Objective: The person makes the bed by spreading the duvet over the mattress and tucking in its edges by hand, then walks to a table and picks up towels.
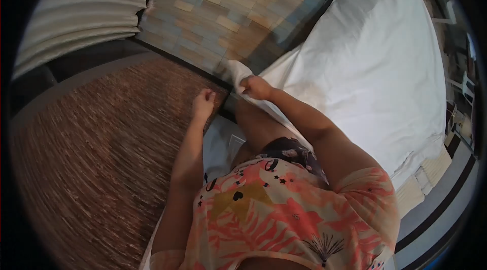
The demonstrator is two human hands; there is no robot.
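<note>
A white bed sheet spreads over a bed on the right, its edge pulled out towards my body. My right hand is closed around a gathered part of this edge, with a loose end of cloth sticking out beyond the fingers. To the left, my left hand hovers in front of a brown streaked surface. Its fingers are curled in, with nothing visible between them. A gap separates the two hands, and the left one is apart from the cloth.
Patchwork-patterned floor tiles run along the bed. Beige curtains hang at the upper left. White plastic chairs stand at the far right. A dark edge borders the brown surface.
</note>
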